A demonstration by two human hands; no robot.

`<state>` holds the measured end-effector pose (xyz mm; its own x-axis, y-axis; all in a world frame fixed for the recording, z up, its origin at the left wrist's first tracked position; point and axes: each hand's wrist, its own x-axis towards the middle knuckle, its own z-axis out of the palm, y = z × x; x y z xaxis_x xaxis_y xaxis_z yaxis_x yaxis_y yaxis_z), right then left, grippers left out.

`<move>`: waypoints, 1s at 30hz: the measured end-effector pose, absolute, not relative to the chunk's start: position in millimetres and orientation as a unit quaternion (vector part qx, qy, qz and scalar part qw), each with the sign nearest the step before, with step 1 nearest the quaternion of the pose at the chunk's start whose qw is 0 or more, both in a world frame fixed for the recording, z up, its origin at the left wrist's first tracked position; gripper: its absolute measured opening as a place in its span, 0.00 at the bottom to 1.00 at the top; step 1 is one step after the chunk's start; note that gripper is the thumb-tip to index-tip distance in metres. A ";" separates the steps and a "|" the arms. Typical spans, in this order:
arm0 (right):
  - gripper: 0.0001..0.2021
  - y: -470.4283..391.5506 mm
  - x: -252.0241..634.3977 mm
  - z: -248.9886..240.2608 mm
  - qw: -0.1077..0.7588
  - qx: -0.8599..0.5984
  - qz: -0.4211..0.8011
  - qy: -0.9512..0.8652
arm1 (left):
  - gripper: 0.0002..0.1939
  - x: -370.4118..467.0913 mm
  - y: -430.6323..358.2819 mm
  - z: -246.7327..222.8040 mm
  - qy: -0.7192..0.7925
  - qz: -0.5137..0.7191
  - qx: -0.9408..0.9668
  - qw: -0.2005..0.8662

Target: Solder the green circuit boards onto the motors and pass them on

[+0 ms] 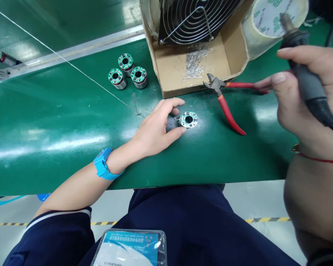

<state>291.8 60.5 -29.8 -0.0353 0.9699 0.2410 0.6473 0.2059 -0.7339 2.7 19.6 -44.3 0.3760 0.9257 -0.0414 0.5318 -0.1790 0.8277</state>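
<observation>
My left hand point(161, 125) rests on the green bench, thumb and forefinger apart around a small round part with a green circuit board point(193, 120) on top. Its thumb tip is at the board's lower left edge. A thin solder wire point(58, 54) slants down from the upper left and passes beneath this hand; whether hidden fingers pinch it does not show. My right hand point(302, 81), raised at the right, is closed round the grey handle of a soldering iron point(308, 81). One of its fingers meets a handle of the red-handled cutting pliers point(227, 101), which lie spread.
Three similar parts with round boards point(125, 61) stand left of a cardboard box point(194, 79) holding a fan point(199, 18) and metal clippings point(194, 62). A large tape roll point(266, 33) is beside the box. Another cylindrical part point(5, 58) appears at the far left.
</observation>
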 end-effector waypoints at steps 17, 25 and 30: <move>0.19 30.4 286.2 -51.4 0.195 -0.444 0.029 -0.874 | 0.17 7.9 14.6 -38.9 0.463 0.290 0.747 0.378; 0.15 28.2 286.4 -31.0 0.143 -0.353 -0.040 -0.924 | 0.17 5.5 13.1 -39.5 0.472 0.273 0.778 0.313; 0.11 24.9 279.3 -27.1 0.175 -0.380 -0.095 -0.904 | 0.16 3.5 14.5 -40.6 0.465 0.302 0.779 0.293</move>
<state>279.3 24.9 -27.1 -0.6506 0.6530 0.3876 0.7192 0.6937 0.0385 3.5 14.5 -40.6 0.3858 0.9010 0.1982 0.5465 -0.3963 0.7378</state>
